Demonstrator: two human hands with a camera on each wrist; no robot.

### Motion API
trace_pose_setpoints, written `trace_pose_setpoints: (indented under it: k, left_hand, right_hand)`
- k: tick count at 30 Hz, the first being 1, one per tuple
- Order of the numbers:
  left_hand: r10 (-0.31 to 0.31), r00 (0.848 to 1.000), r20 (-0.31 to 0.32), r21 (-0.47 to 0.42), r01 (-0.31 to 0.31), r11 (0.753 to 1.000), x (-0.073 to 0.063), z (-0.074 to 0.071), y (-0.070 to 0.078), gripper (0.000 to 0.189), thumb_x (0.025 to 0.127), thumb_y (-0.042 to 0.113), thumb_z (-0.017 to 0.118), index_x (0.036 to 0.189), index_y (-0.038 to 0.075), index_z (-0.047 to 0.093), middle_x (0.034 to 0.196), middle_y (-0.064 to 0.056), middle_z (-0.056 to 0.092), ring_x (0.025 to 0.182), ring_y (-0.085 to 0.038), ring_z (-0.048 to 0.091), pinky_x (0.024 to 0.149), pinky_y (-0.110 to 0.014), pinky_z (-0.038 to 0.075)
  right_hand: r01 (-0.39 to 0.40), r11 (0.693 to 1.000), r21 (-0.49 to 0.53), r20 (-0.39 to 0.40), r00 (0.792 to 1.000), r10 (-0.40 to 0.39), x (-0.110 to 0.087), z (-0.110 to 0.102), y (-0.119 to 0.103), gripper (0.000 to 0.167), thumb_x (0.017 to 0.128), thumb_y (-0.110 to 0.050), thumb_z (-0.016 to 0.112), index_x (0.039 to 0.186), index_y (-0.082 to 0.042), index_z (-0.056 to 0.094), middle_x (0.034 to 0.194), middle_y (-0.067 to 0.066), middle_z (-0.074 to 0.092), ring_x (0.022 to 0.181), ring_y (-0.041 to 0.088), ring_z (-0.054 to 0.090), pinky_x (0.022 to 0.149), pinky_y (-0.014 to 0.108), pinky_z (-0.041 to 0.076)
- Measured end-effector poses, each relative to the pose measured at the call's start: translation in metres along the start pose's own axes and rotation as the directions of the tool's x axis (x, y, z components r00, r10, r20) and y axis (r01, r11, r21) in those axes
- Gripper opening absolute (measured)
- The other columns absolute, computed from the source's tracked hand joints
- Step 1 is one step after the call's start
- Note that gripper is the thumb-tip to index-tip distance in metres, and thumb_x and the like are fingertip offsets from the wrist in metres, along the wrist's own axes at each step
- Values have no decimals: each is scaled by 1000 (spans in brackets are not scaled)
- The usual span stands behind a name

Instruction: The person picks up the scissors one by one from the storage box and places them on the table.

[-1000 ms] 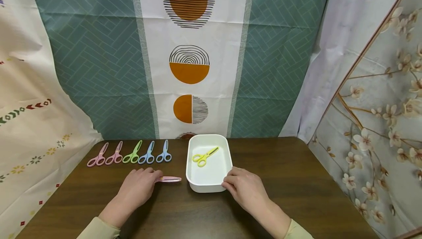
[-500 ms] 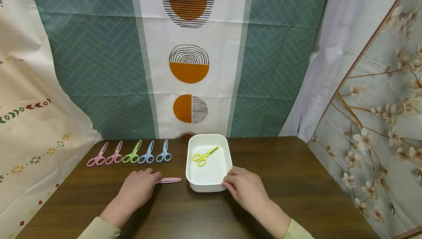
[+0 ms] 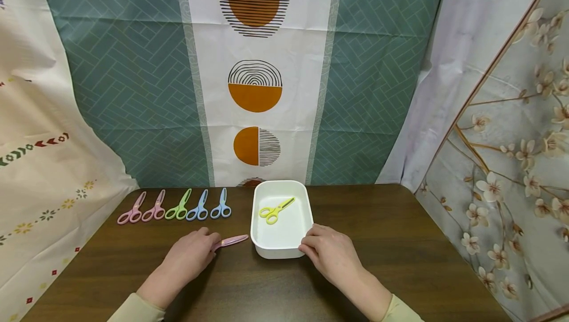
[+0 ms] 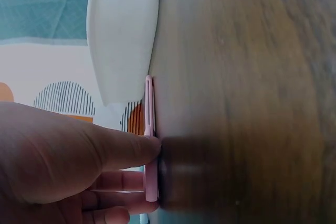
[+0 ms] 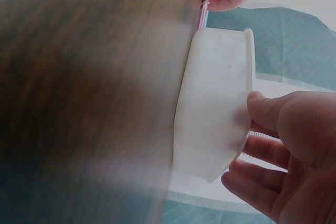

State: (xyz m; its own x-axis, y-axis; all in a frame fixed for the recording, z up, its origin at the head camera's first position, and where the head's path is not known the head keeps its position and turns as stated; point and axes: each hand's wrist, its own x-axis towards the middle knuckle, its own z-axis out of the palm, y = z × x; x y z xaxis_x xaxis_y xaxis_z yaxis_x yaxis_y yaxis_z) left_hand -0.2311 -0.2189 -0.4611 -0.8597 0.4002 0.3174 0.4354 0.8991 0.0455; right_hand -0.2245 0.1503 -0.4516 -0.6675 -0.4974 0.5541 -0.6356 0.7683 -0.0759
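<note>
Low over the tabletop, my left hand [image 3: 191,255] holds a pair of pink scissors [image 3: 232,240] by the handle end. Its thumb and fingers pinch the scissors [image 4: 150,179] from both sides in the left wrist view; the handle loops are mostly hidden in the head view. The blades point right, toward a white tray [image 3: 280,254]. My right hand [image 3: 332,254] grips the tray's near right corner, its thumb at the rim [image 5: 250,66]. Inside the tray lies a pair of yellow scissors [image 3: 278,208].
Along the back left of the brown table [image 3: 378,223] several scissors lie in a row: two pink pairs [image 3: 137,207], a green pair [image 3: 180,207] and two blue pairs [image 3: 201,207]. A patterned cloth [image 3: 262,40] hangs behind the table's back edge.
My left hand has shifted slightly right, and the pink scissors' blades have turned a little toward the back, closer to the tray. My right hand and the tray stay in place.
</note>
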Motion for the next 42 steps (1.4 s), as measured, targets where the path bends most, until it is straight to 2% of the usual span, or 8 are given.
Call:
trace_pose_setpoints:
  k: [8,17,20,26,42]
  left_hand:
    - [-42,997,70,-60,46,997,1,-2,7,37,84,8,96,85,18,61,79,4,48,69,-16,48,62,-39,45]
    - [-79,994,74,-74,85,994,-1,-4,16,41,86,11,96,82,18,55,78,2,44,65,-16,42,59,-37,41]
    - [-86,994,67,-62,90,994,-1,-5,19,42,86,14,96,81,18,55,77,2,45,64,-16,43,58,-38,41]
    - [-85,994,69,17,84,996,-3,-7,23,42,83,21,99,80,19,57,75,1,48,60,-15,47,55,-38,43]
    - [-98,990,99,96,89,991,-3,-10,27,36,80,22,100,80,19,64,75,0,56,62,-22,60,55,-45,52]
  right_hand:
    - [-2,1000,-2,6,1000,2,0,1,0,11,92,-25,92,87,-25,82,92,-13,71,87,8,67,69,31,58]
    - [0,1000,2,4,1000,0,0,0,1,11,92,-24,92,87,-25,82,92,-13,71,87,8,67,70,31,58]
    - [0,1000,0,2,1000,0,0,0,1,11,92,-24,92,87,-25,82,92,-13,71,87,8,67,70,31,58]
    - [4,1000,-1,0,1000,-4,0,0,1,11,92,-23,92,88,-24,82,93,-13,71,88,9,68,71,32,59]
    - [-4,1000,1,6,1000,4,1,0,0,9,92,-24,92,89,-24,83,93,-12,72,88,9,68,70,32,59]
